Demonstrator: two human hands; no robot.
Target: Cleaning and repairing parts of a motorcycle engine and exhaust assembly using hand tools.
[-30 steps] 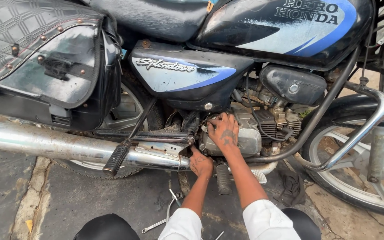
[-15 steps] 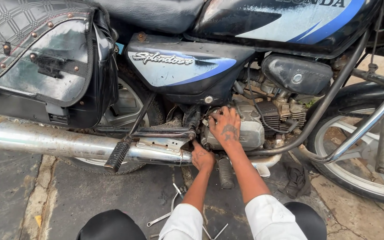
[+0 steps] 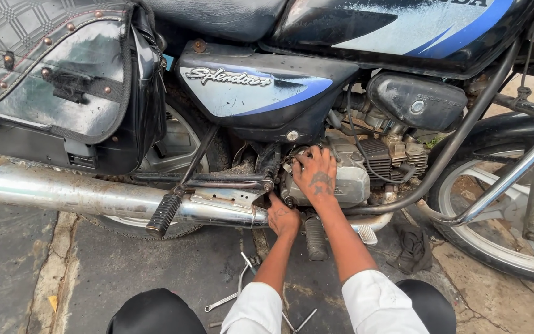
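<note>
On engine casing [image 3: 348, 179], both hands [image 3: 301, 198].

I am pressing my right hand [image 3: 316, 176] flat against the silver engine cover [image 3: 347, 179] of the black and blue motorcycle [image 3: 261, 93]. I am reaching my left hand [image 3: 282, 216] underneath, just right of the chrome exhaust pipe [image 3: 94, 195]. Wrenches [image 3: 236, 291] are lying near me.

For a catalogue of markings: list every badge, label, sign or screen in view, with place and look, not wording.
Side panel badge: slanted silver script on the black-and-blue panel under the seat.
Tank lettering: white letters at the top edge, cut off by the frame, above a blue stripe.
Air-box stamp: faint raised marks on the black cover right of the panel.
No packages, signs or screens.
</note>
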